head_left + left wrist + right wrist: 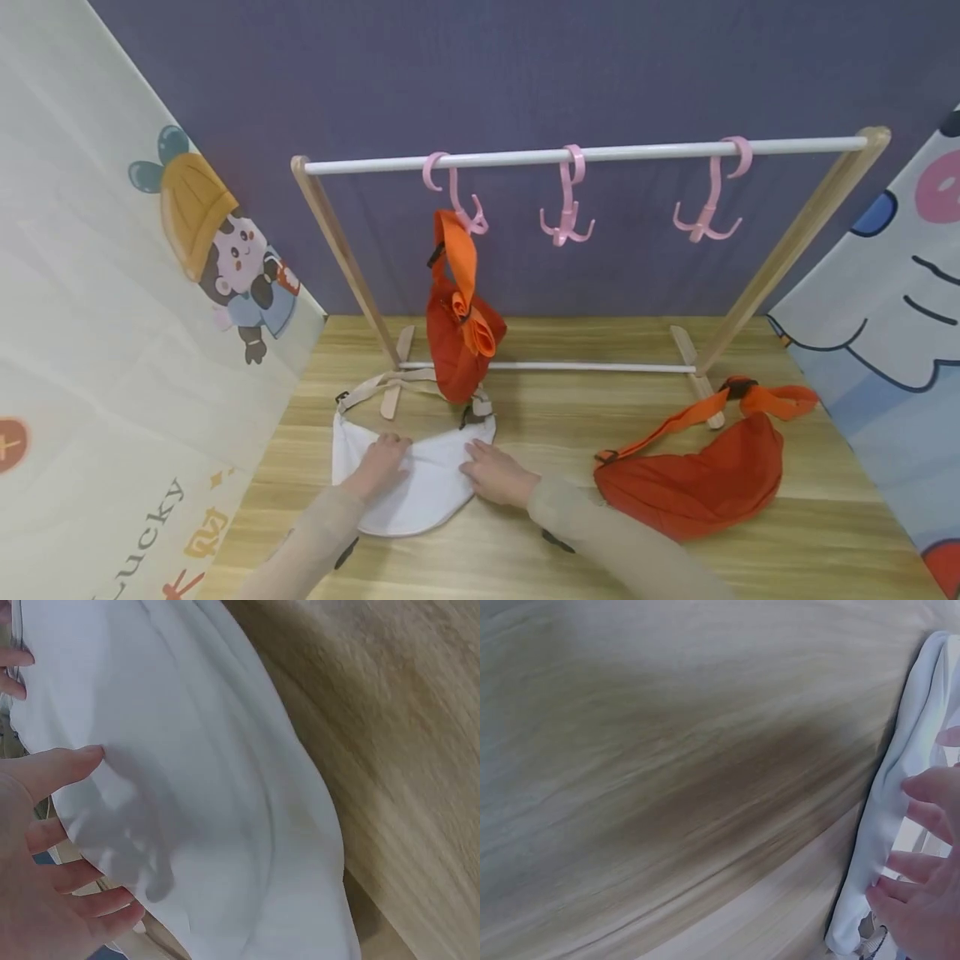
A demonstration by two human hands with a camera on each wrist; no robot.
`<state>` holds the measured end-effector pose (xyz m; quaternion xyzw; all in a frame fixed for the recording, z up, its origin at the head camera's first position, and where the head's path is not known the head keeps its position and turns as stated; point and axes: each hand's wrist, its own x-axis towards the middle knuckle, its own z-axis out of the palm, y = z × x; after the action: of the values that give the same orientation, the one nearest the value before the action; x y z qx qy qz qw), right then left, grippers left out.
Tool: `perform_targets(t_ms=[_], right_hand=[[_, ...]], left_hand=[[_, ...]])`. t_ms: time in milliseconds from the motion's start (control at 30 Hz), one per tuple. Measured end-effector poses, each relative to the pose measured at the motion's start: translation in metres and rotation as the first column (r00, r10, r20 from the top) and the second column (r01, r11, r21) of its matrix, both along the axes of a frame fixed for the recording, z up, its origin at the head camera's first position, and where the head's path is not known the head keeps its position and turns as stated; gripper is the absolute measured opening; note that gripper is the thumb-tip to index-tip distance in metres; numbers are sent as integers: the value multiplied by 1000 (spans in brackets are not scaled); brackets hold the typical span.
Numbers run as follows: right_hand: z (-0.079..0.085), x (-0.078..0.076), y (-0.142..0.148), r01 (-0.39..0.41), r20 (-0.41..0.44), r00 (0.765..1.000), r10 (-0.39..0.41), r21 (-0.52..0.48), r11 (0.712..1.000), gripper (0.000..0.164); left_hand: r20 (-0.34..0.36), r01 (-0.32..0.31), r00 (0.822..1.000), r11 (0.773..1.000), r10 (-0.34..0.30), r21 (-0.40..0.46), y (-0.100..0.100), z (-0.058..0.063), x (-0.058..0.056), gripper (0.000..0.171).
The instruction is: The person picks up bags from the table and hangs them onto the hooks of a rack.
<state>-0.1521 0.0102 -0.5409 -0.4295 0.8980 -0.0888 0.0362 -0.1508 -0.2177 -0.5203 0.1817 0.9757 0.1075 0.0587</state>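
Note:
A white crescent-shaped bag point(431, 492) lies on the wooden table, its beige strap point(382, 382) stretched out behind it. My left hand point(381, 467) is at the bag's upper edge, left of its middle; in the left wrist view its thumb point(79, 761) reaches over the white cloth and the fingers are spread along the edge. On the bag's right side rests my right hand point(498, 475), with fingers fairly straight; the right wrist view shows its thumb point(922, 784) against the cloth.
Behind stands a rack with a white rail point(510, 158) carrying pink hooks point(567, 221). From the left hook hangs a red-orange bag point(453, 333), low over the white bag's strap. Another red bag point(697, 483) lies at right. Printed cloth walls point(97, 250) flank the table.

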Motion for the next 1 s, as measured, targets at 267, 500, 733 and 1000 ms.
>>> perform_targets(t_ms=[267, 500, 733, 1000], right_hand=[[1, -3, 14, 12, -20, 1000, -11, 59, 998, 19], [2, -2, 29, 1, -5, 1000, -1, 75, 997, 13], [5, 1, 44, -17, -15, 1000, 18, 77, 997, 8], [1, 2, 60, 4, -3, 1000, -4, 75, 997, 11]], left_hand=[[8, 39, 999, 999, -39, 19, 16, -8, 0, 41], [-46, 106, 993, 993, -108, -47, 33, -18, 2, 38], [-74, 149, 985, 983, -157, -109, 49, -24, 4, 39], [-82, 163, 980, 971, -179, -173, 70, -23, 10, 39]])
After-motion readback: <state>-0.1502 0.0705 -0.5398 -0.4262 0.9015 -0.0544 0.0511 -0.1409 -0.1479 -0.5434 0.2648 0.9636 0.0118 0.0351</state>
